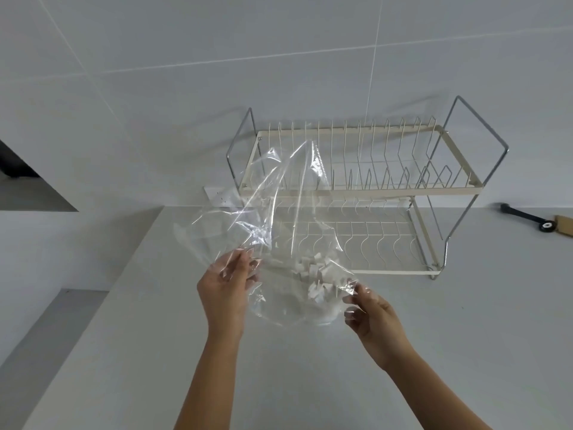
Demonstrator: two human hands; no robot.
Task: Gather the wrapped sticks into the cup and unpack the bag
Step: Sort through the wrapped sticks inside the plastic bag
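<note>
Left hand [228, 283]: fingers pinch the clear plastic bag's left edge.
Right hand [370, 308]: fingertips pinch the bag's right edge.
Clear plastic bag [279, 212]: held open between both hands, above the counter [310, 383].
Wrapped sticks [313, 271]: white bundle seen through the bag, between the hands.
Dish rack [356, 187]: just behind.

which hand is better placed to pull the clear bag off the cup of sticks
Left, likely: the left hand grips the clear bag where it rises; the right hand pinches a low edge beside the wrapped sticks.

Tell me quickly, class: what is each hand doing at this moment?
Left hand: fingers pinch the clear plastic bag.
Right hand: fingers pinch the same bag at its other side.
</note>
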